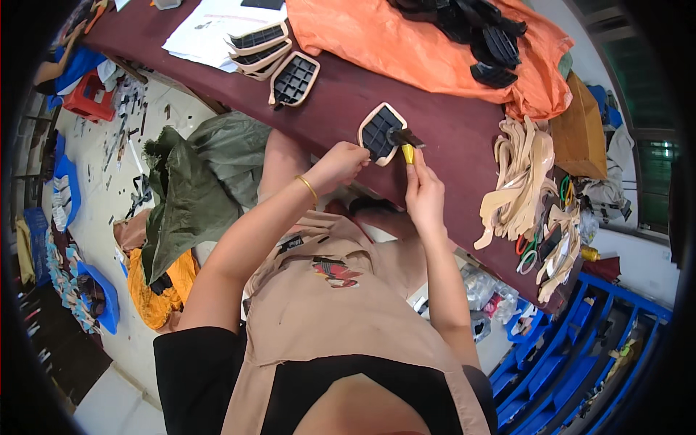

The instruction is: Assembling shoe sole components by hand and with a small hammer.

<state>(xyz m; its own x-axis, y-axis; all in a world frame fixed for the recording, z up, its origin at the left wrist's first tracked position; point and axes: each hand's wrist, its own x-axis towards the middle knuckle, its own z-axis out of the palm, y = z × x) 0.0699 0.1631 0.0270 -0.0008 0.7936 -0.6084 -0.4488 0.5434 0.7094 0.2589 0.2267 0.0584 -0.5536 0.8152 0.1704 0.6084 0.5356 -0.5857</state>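
Rimmed pads [259, 52] at upper centre look done; mid-frame, right fingers [420, 170] grasp a hammer [409, 154] over another pad [374, 127], left fingers [355, 156] clench at its edge, strips [518, 174] at right seemingly unused

A red stool [90, 96] stands on pale floor [107, 190].
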